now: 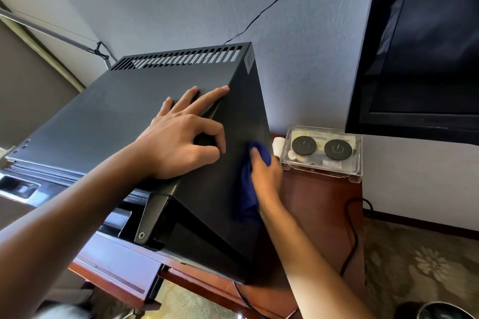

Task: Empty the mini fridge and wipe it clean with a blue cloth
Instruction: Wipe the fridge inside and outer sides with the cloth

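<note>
wiping the fridge's side
left hand [178, 137] rests open on the fridge [108, 114] top; right hand [264, 171] grips the cloth [246, 189] against its right wall.

a hotel room, by the look of it: a black mini fridge [160, 111] stands on a red-brown wooden tabletop [318, 204] against a pale textured wall [181, 0], a big dark tv [425, 41] is mounted beside it, a clear acrylic tray [321, 153] holds black coasters [303, 145], and patterned carpet [420, 261] covers the floor.
</note>
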Available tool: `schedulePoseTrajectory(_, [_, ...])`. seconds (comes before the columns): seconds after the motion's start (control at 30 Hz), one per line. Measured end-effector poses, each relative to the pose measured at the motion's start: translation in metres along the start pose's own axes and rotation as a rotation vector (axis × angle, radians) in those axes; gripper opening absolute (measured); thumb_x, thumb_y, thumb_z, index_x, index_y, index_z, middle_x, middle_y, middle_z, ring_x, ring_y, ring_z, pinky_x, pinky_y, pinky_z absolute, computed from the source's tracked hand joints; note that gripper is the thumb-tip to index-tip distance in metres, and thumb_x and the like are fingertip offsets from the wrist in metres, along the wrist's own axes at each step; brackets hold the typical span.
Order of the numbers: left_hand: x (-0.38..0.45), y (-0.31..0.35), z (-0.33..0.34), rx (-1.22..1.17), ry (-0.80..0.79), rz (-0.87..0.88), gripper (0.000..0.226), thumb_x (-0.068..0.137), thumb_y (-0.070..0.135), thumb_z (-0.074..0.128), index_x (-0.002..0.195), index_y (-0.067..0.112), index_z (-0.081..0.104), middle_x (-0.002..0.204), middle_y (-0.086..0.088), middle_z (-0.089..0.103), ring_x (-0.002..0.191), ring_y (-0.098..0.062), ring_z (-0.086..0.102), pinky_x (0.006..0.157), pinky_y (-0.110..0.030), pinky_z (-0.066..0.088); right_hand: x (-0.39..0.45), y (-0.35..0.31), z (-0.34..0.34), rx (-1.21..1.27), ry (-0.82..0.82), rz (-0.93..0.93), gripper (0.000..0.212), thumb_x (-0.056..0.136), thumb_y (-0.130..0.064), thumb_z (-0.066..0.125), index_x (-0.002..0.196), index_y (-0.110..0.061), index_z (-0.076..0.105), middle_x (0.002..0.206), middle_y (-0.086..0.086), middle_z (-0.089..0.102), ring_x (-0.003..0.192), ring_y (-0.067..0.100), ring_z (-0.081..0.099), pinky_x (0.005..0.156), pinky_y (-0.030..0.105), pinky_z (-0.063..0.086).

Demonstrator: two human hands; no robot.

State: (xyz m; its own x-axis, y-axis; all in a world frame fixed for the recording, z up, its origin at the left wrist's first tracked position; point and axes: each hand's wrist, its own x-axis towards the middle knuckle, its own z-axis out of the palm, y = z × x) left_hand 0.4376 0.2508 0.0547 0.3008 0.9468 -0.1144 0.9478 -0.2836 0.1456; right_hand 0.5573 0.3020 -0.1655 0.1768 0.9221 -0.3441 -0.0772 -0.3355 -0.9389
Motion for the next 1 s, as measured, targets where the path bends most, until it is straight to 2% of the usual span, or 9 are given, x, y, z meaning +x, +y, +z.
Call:
schedulePoseTrajectory(0.1, [0.000,-0.001,0.001,0.003,0.008,-0.001,0.043,0.060,0.058,0.038,0.088,0.049,0.069,0.163,0.036,-0.004,0.157,-0.013,-0.010,0.124,-0.060,-0.002,-0.007,-0.054,0.003,0.032,0.009,-0.214,0.029,0.076,-0.077,0.048,0.088,-0.054,0.060,0.086,-0.022,0.067,0.081,0.004,0.064,0.068,0.029,0.051])
schedulePoseTrajectory(0.2, [0.001,0.001,0.002,0.005,0.009,-0.012,0.041,0.061,0.057,0.039,0.088,0.049,0.069,0.163,0.037,-0.004,0.157,-0.012,-0.010,0.124,-0.060,-0.002,-0.006,-0.054,0.007,0.025,0.055,-0.248,0.035,0.079,-0.077,0.048,0.094,-0.048,0.060,0.085,-0.023,0.066,0.079,0.003,0.063,0.065,0.029,0.048])
schedulePoseTrajectory(0.27, [0.001,0.001,0.002,0.007,0.013,-0.019,0.037,0.063,0.054,0.042,0.087,0.048,0.069,0.163,0.037,-0.003,0.157,-0.012,-0.009,0.124,-0.059,-0.002,-0.001,-0.021,0.008,0.023,0.066,-0.153,0.043,0.084,-0.070,0.052,0.106,-0.035,0.065,0.096,-0.011,0.071,0.093,0.019,0.067,0.080,0.039,0.054])
schedulePoseTrajectory(0.4, [0.001,0.001,0.002,0.004,0.016,-0.018,0.036,0.065,0.053,0.043,0.088,0.047,0.070,0.162,0.039,-0.003,0.157,-0.010,-0.009,0.124,-0.059,-0.001,0.010,0.069,-0.003,-0.070,0.022,0.279,0.049,0.096,-0.052,0.057,0.126,-0.015,0.067,0.125,0.016,0.068,0.117,0.037,0.062,0.101,0.046,0.049])
schedulePoseTrajectory(0.5, [0.001,0.001,0.002,0.000,0.018,-0.019,0.040,0.062,0.055,0.040,0.088,0.048,0.070,0.162,0.040,-0.003,0.156,-0.008,-0.008,0.125,-0.058,-0.002,0.007,0.119,-0.016,-0.136,-0.072,0.515,0.051,0.100,-0.043,0.055,0.137,-0.008,0.061,0.137,0.018,0.062,0.125,0.038,0.057,0.106,0.038,0.045])
schedulePoseTrajectory(0.67, [0.000,0.000,0.002,-0.004,0.035,0.003,0.045,0.060,0.057,0.038,0.090,0.048,0.070,0.159,0.043,-0.002,0.155,-0.004,-0.007,0.125,-0.054,0.000,0.006,0.136,-0.021,-0.049,-0.080,0.602,0.048,0.101,-0.032,0.059,0.135,0.001,0.059,0.139,0.018,0.058,0.126,0.036,0.055,0.097,0.029,0.041])
schedulePoseTrajectory(0.77, [0.000,0.001,0.003,-0.013,0.030,-0.009,0.045,0.060,0.057,0.038,0.090,0.048,0.070,0.159,0.044,-0.003,0.156,-0.005,-0.007,0.126,-0.054,-0.001,0.022,0.104,-0.017,-0.029,-0.055,0.540,0.049,0.097,-0.035,0.062,0.132,0.000,0.063,0.135,0.019,0.063,0.122,0.037,0.060,0.102,0.036,0.048])
schedulePoseTrajectory(0.87, [0.000,0.001,0.003,-0.017,0.034,-0.004,0.044,0.060,0.057,0.037,0.089,0.048,0.070,0.159,0.044,-0.003,0.156,-0.006,-0.008,0.125,-0.055,-0.002,0.042,0.039,-0.012,-0.050,-0.025,0.334,0.050,0.091,-0.047,0.063,0.123,-0.009,0.070,0.124,0.017,0.068,0.114,0.039,0.064,0.095,0.044,0.053])
schedulePoseTrajectory(1.0, [0.000,0.000,0.003,-0.011,0.037,-0.006,0.044,0.060,0.057,0.037,0.089,0.048,0.069,0.159,0.043,-0.003,0.156,-0.008,-0.008,0.125,-0.055,-0.002,0.068,-0.062,-0.012,-0.146,-0.047,-0.009,0.048,0.086,-0.056,0.060,0.104,-0.014,0.074,0.099,0.009,0.072,0.092,0.032,0.065,0.072,0.029,0.042])
